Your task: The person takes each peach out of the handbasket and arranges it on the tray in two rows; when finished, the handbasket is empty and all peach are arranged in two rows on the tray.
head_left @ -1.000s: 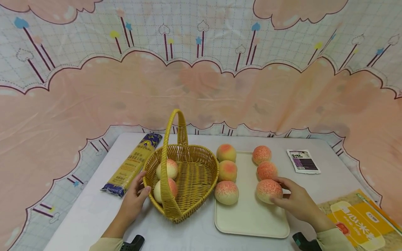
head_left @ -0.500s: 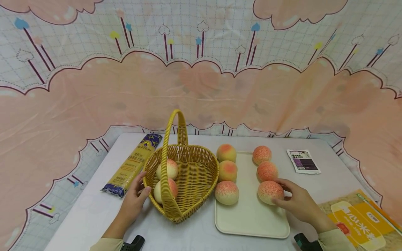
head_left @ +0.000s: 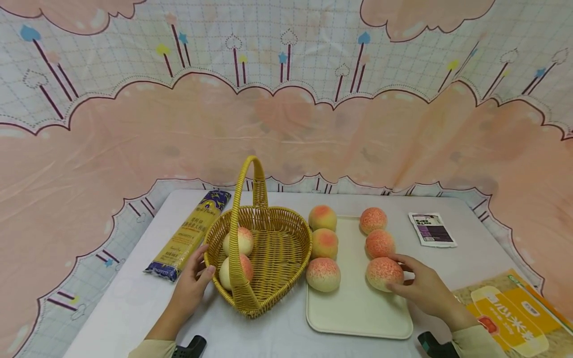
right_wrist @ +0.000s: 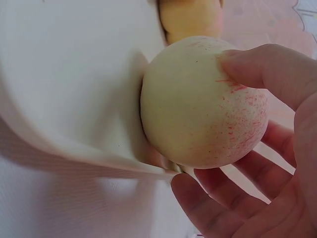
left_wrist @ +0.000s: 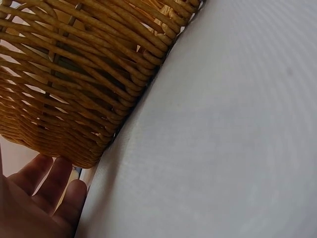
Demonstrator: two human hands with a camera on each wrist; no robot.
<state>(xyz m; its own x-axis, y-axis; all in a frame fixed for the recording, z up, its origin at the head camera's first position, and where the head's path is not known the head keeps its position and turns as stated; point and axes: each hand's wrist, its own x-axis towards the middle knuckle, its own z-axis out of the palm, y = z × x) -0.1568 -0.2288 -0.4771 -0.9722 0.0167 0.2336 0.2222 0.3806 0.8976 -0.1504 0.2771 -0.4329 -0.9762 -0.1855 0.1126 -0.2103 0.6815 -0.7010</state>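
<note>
Firstly, one spaghetti packet (head_left: pixel 190 236), at twelve o'clock from the left hand (head_left: pixel 193 278). Left hand: fingers loosely extended, fingertips touching the wicker basket (head_left: pixel 277 243) at its three o'clock, nothing gripped. Basket: two pale peaches (head_left: pixel 243 242) towards nine o'clock inside. Next, three peaches (head_left: pixel 324 243) along the nine o'clock edge of the cream tray (head_left: pixel 358 311). Then the speckled peach (head_left: pixel 382 274), round, no evident long axis, basket at its nine o'clock. Right hand (head_left: pixel 423 286), the nearer: thumb and curved fingers holding that peach at ten o'clock.
</note>
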